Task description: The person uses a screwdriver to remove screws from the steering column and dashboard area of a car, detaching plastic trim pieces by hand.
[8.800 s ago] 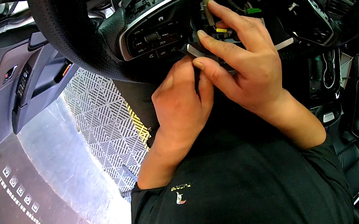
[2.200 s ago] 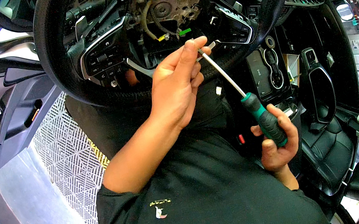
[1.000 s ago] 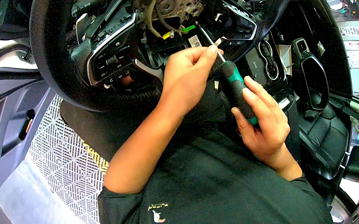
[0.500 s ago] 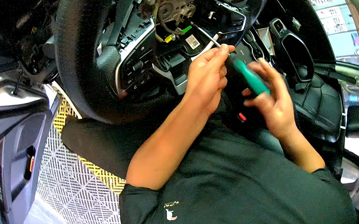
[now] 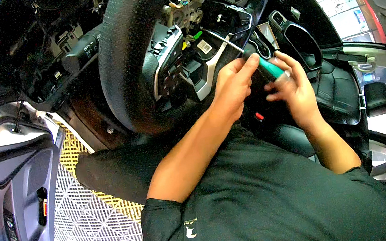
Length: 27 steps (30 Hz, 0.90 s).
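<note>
A screwdriver with a green handle (image 5: 271,68) and a thin metal shaft slants up and leftward into the opened hub (image 5: 187,15) of a black steering wheel (image 5: 127,70). Where its tip meets the hub is too small to make out. My left hand (image 5: 235,90) is closed, thumb and fingers pinching the screwdriver at the front of its handle. Around the rear of the handle are the fingers of my right hand (image 5: 297,94), partly blurred by motion. Bare metal, wires and small coloured connectors show inside the hub, beside a white printed label (image 5: 205,47).
An open car door (image 5: 21,202) stands at the left, above patterned floor tiles (image 5: 99,235) with a yellow border. A control stalk (image 5: 80,52) sticks out left of the wheel. The centre console (image 5: 300,42) and a black passenger seat (image 5: 336,95) lie to the right.
The view has shifted; the wheel's left rim appears farther right, uncovering the stalk. Both hands and the screwdriver sit slightly farther right in view. My right fingers have moved around the handle's rear.
</note>
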Tool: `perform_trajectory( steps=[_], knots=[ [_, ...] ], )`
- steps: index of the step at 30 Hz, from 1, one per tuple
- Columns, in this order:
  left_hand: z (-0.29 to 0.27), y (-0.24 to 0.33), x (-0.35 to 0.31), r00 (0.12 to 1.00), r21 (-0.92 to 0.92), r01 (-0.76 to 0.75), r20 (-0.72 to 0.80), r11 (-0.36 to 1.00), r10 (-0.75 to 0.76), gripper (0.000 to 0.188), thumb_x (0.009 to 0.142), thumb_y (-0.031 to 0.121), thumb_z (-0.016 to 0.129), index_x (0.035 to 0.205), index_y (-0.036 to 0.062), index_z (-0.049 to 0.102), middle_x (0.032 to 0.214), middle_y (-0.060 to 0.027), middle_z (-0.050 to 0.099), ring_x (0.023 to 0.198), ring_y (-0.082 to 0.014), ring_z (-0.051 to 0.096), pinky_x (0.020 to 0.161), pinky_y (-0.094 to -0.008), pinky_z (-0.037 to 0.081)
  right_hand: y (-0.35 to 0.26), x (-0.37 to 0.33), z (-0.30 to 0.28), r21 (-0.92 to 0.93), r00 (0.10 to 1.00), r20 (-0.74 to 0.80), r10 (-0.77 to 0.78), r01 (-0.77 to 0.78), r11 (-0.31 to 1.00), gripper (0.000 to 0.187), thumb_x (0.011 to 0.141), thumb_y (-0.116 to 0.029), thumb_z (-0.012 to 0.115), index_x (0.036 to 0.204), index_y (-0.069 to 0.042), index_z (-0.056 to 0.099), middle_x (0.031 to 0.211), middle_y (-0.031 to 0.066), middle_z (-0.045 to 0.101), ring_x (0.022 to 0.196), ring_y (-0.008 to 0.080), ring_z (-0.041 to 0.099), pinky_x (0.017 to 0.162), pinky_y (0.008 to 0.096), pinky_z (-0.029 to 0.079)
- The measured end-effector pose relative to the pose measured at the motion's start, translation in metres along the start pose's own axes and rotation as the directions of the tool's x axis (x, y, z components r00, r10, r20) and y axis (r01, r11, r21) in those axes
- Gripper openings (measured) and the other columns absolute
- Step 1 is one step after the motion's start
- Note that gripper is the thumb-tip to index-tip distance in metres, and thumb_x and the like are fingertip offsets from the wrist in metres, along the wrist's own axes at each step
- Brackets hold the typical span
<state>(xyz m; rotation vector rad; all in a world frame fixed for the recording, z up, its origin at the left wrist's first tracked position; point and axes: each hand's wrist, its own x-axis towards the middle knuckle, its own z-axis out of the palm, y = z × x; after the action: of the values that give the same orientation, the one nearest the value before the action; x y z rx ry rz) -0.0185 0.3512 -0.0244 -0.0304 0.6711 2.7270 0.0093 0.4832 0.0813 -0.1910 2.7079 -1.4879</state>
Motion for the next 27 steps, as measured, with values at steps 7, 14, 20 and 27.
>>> perform_trajectory(
  steps=[7,14,20,27],
  knots=[
    [0.006,0.005,-0.003,0.994,-0.038,0.028,0.108,0.999,-0.024,0.039,0.099,0.053,0.058,0.109,0.0151,0.057,0.070,0.0107,0.034,0.056,-0.0014,0.031,0.048,-0.0185,0.023,0.003,0.013,-0.011,0.382,0.916,0.216,0.339,-0.399,0.834,0.042,0.105,-0.040,0.048,0.117,-0.003,0.062,0.082,0.0054,0.066,0.052,0.0124,0.057,0.048,0.0241,0.047],
    [0.007,0.001,0.007,0.993,0.113,-0.120,-0.004,0.986,0.121,0.032,0.097,0.047,0.064,0.101,0.0149,0.065,0.070,0.0093,0.046,0.056,-0.0011,0.036,0.048,-0.0195,0.025,-0.005,0.007,-0.003,-0.708,0.732,0.278,-0.622,0.594,0.383,0.039,0.088,-0.014,0.074,0.123,-0.005,0.061,0.114,0.0185,0.065,0.099,0.0348,0.066,0.083,0.0389,0.056],
    [0.004,-0.001,0.009,0.994,0.144,-0.105,-0.013,0.984,0.108,0.034,0.099,0.047,0.061,0.098,0.0125,0.063,0.066,0.0103,0.042,0.054,-0.0018,0.034,0.047,-0.0197,0.025,-0.003,0.003,-0.001,-0.669,0.903,0.114,-0.415,0.379,0.640,0.047,0.091,-0.023,0.072,0.130,-0.003,0.055,0.102,0.0162,0.066,0.089,0.0283,0.066,0.077,0.0356,0.055],
    [0.001,0.007,-0.010,0.996,0.062,-0.039,-0.073,0.997,0.043,0.033,0.102,0.043,0.057,0.108,0.0103,0.057,0.073,0.0096,0.045,0.058,-0.0008,0.037,0.049,-0.0200,0.027,-0.010,0.009,0.003,0.217,0.918,0.118,0.379,-0.396,0.892,0.045,0.105,-0.049,0.044,0.113,-0.008,0.060,0.067,0.0033,0.060,0.044,0.0109,0.046,0.043,0.0287,0.044]
  ],
)
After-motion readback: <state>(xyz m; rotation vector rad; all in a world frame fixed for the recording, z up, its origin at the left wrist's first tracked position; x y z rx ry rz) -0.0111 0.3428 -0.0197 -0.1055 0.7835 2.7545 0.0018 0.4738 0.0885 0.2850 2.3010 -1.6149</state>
